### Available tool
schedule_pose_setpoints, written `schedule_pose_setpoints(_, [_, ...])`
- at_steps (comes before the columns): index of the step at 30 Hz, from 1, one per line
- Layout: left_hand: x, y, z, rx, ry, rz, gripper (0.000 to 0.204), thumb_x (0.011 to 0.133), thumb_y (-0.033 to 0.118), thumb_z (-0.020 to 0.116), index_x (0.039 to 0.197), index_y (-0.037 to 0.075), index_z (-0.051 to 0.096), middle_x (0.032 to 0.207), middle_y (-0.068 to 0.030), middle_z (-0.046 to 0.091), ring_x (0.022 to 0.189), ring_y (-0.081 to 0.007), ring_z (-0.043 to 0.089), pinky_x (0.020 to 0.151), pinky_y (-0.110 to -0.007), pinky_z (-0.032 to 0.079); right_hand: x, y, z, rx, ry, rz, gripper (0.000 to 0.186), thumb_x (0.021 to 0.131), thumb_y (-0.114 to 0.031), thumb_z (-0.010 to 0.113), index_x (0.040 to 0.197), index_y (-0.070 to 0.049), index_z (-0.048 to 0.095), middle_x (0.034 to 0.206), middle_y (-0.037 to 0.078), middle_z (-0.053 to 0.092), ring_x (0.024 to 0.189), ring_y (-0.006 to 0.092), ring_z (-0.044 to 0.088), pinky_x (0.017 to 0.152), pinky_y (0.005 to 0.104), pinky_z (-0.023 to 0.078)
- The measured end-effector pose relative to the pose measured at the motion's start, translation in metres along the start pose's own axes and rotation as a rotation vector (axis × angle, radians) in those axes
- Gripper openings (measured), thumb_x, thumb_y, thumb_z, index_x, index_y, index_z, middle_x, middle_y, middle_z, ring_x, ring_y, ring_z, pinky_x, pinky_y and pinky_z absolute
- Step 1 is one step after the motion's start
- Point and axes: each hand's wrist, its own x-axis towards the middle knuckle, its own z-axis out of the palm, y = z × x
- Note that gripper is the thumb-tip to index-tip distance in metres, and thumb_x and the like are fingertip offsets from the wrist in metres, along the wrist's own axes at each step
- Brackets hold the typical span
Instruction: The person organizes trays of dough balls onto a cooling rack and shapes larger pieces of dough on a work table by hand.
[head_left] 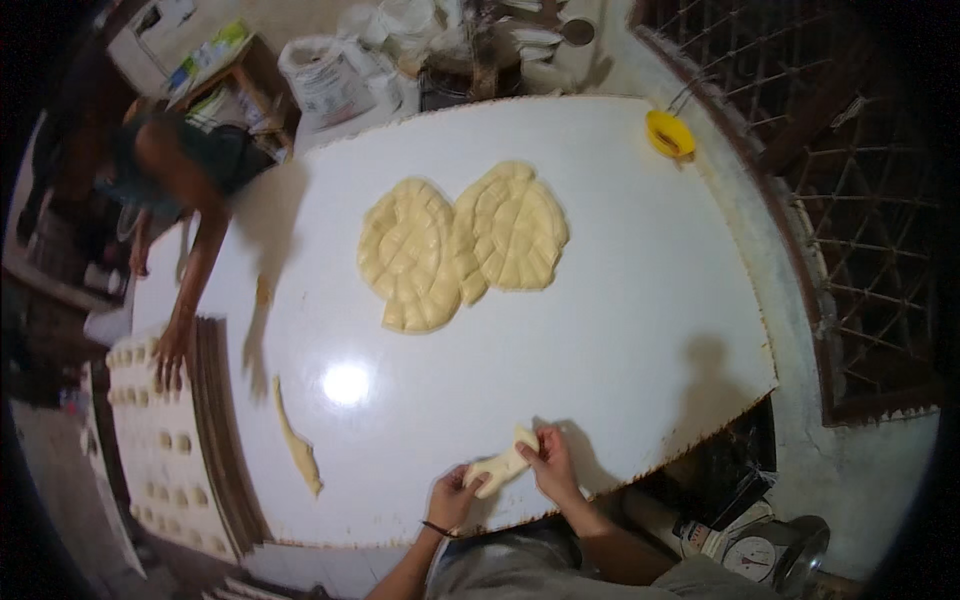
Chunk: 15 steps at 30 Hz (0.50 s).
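Between my two hands, just above the table's front edge, is a short strip of pale dough [502, 468]. My left hand [455, 499] pinches its left end, and my right hand [550, 462] grips the other end, a little higher. Two large, flattened dough masses lie side by side in the middle of the white table [620, 340]: the left mass [410, 250] and the right mass [512, 228] touch, both scored or dented all over. A thin dough rope [296, 440] rests left of my hands.
A co-worker's hand [172, 352] reaches over stacked trays [185, 440] with rows of small dough pieces at the left. A yellow bowl [668, 135] sits at the far right corner. White sacks [325, 80] stand behind the table; a dial scale [755, 556] is at lower right.
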Motion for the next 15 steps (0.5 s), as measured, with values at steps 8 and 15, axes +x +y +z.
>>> schedule_pose_setpoints(8, [-0.008,-0.048,-0.132,0.625,0.371,0.547,0.043,0.089,0.025,0.085,0.121,0.001,0.070,0.121,-0.0156,0.067,0.115,-0.0320,0.060,0.099,-0.043,0.050,0.003,-0.030,0.005,-0.865,-0.103,-0.535,0.037,0.085,-0.015,0.085,0.119,-0.007,0.071,0.113,0.008,0.070,0.103,0.0287,0.062,0.102,0.0476,0.042])
schedule_pose_setpoints(15, [-0.001,-0.055,-0.073,0.866,0.054,0.742,0.040,0.087,0.024,0.082,0.124,0.010,0.073,0.123,-0.0100,0.066,0.115,-0.0338,0.058,0.102,-0.045,0.048,-0.026,0.008,0.000,-0.985,-0.391,-0.724,0.033,0.087,-0.027,0.083,0.115,-0.012,0.074,0.120,0.010,0.062,0.119,0.0328,0.054,0.102,0.0479,0.041])
